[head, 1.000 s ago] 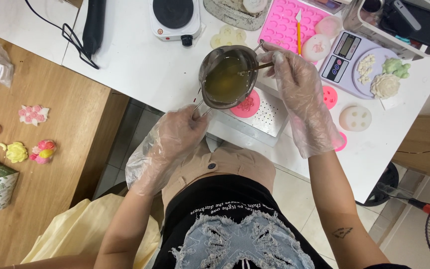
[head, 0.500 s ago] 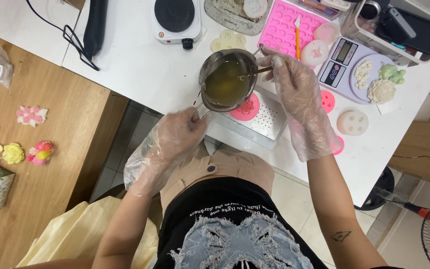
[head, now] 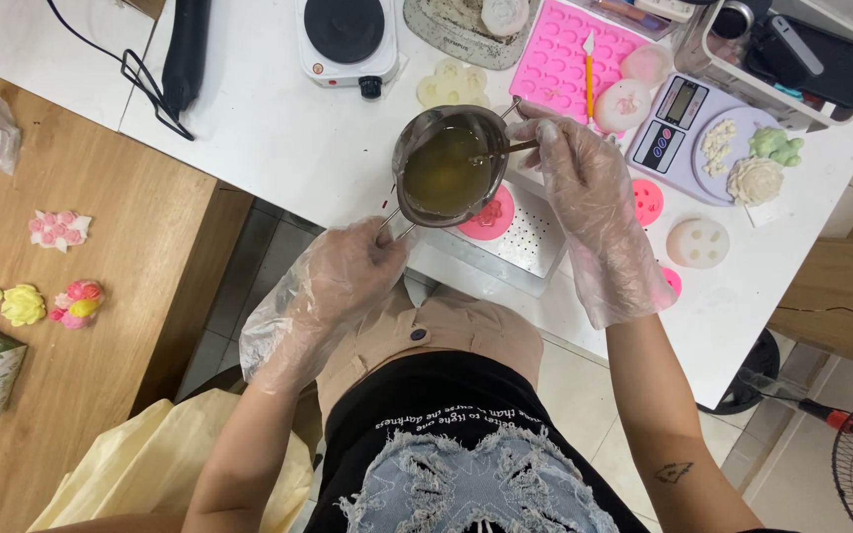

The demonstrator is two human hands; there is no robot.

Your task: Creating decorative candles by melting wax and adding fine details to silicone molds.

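**Melting pot held over white craft table**

White worktable (head: 278,128), seen from above, with a wooden bench (head: 81,296) to its left.

- Metal pot (head: 449,166): the landmark. Round, part-filled with amber liquid, held above the table's near edge over a round pink mould (head: 491,217) on a perforated white tray (head: 530,237).
- Left hand (head: 348,271): gloved, fingers closed round the pot's thin wire handle. The handle's long axis runs from the pot's lower-left rim towards the body.
- Right hand (head: 584,188): gloved, just right of the pot and nearer its rim; fingers pinched on a thin stick (head: 510,150) whose tip dips in the liquid.
- Behind the pot: small hotplate (head: 346,35), pink mould sheet (head: 570,54).
- Right of the pot: digital scale (head: 703,133) bearing flower-shaped pieces.
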